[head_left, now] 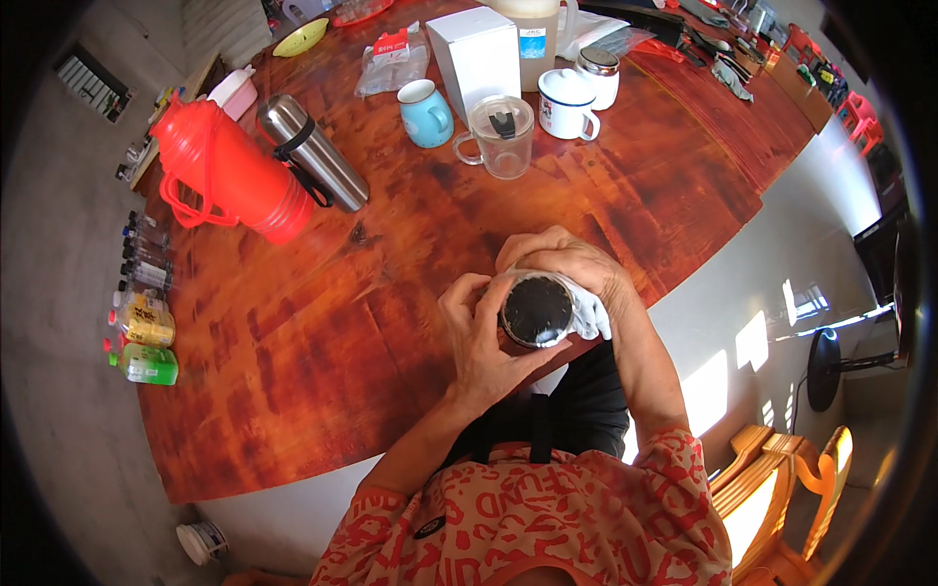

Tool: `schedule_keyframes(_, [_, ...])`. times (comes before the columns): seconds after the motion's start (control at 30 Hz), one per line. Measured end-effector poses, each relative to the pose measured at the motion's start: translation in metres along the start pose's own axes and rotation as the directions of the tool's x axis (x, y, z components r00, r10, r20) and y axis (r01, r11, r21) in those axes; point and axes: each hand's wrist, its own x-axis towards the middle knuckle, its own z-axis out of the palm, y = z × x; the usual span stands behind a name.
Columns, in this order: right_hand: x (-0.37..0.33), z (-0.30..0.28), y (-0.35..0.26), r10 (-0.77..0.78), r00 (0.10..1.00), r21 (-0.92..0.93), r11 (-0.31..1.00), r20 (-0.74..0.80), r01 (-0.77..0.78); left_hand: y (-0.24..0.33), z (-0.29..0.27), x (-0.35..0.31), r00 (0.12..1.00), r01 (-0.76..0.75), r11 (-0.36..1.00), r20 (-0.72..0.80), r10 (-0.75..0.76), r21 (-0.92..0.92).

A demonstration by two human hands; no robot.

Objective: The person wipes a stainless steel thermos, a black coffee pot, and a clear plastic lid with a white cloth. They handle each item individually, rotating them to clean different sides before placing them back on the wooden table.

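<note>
Close to the table's near edge, my left hand [476, 342] wraps round the side of a round cup-like vessel [536, 311]. Its dark, speckled circular end faces up, and its sides are mostly covered by my fingers. My right hand [576, 262] is closed over the far and right side, pressing a white cloth [588, 313] against it. Part of the cloth hangs out below my right palm. Beyond my hands stand a clear glass mug [501, 142] with something black in it, a light-blue mug [422, 115] and a white lidded enamel mug [566, 104].
On the reddish-brown table [322, 342], a red thermos jug [230, 171] and a steel flask [315, 151] stand left. Toward the back are a white box [476, 61], a large pitcher [537, 39] and a mirror-lidded jar [598, 76]. A wooden chair [772, 488] is at right.
</note>
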Motion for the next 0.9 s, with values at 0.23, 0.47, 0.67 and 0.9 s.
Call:
schedule_keyframes(0.23, [-0.001,-0.010,0.034,-0.282,0.942,-0.600,0.728,0.180,0.332,-0.002,-0.003,0.010,0.994,-0.105,0.993,0.017,0.107,-0.060])
schedule_keyframes(0.47, [-0.037,0.022,0.042,-0.362,0.850,-0.337,0.911,-0.383,0.237,0.001,-0.003,0.017,0.996,-0.059,0.996,0.068,0.064,-0.074])
schedule_keyframes(0.67, [-0.047,0.044,-0.025,-0.250,0.816,-0.044,0.963,-0.522,0.267,0.001,-0.005,0.020,0.988,-0.103,0.992,0.107,0.111,-0.077])
schedule_keyframes(0.9, [-0.024,0.014,-0.012,-0.010,0.952,0.182,0.981,-0.307,0.069,-0.005,0.000,0.025,0.983,-0.141,0.988,0.110,0.148,-0.070])
